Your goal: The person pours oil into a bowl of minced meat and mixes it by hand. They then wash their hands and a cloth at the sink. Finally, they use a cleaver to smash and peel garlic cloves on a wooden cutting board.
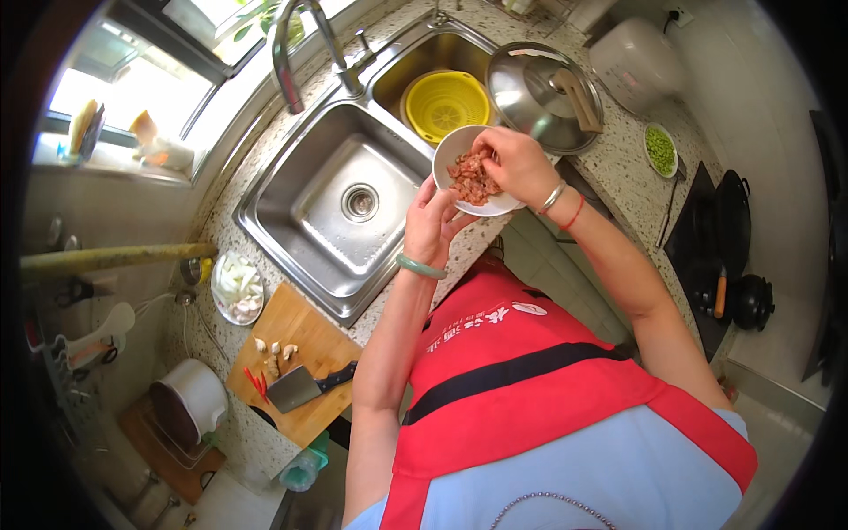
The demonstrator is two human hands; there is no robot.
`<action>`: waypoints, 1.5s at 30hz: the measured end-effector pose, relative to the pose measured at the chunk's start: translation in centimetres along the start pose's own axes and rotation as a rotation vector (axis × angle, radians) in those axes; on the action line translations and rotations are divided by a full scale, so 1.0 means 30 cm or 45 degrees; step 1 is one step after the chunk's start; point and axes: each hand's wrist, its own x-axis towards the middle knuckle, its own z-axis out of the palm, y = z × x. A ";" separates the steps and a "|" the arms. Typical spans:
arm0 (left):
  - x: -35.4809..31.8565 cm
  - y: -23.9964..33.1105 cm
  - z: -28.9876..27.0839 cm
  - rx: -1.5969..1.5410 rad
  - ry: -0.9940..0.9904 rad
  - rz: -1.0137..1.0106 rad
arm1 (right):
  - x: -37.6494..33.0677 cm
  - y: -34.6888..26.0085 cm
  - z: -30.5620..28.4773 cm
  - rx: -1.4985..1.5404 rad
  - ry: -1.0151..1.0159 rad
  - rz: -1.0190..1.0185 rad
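Observation:
My left hand (427, 228), with a green bangle at its wrist, grips the near left rim of a white bowl (453, 144). The bowl is held tilted above the counter edge beside the sink. Inside it lies a heap of reddish cut meat (472, 183). My right hand (521, 168), wearing a silver bangle and a red cord, reaches over the bowl's right side. Its fingers are bent together down into the meat; their tips are partly hidden.
The steel sink (309, 190) has a yellow colander (448, 99) in its far basin. A lidded pan (530, 84) stands right of it. On the cutting board (309, 340) lie a cleaver (293, 389), garlic, ginger and red chilies. Green peas (659, 150) sit near the stove.

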 end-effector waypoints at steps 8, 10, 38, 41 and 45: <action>0.147 -0.193 0.224 0.048 -0.028 -0.133 | -0.185 0.230 -0.273 -0.029 -0.082 0.353; 0.186 -0.251 0.292 0.090 -0.009 -0.167 | -0.249 0.297 -0.275 -0.069 -0.121 0.198; 0.782 -1.081 0.780 0.357 0.164 -0.500 | -0.667 1.099 -0.531 -0.031 0.164 1.068; 0.811 -1.106 0.770 0.351 0.175 -0.507 | -0.671 1.144 -0.534 0.057 0.225 1.008; 0.825 -1.123 0.763 0.361 0.130 -0.488 | -0.646 1.148 -0.539 -0.347 0.046 0.922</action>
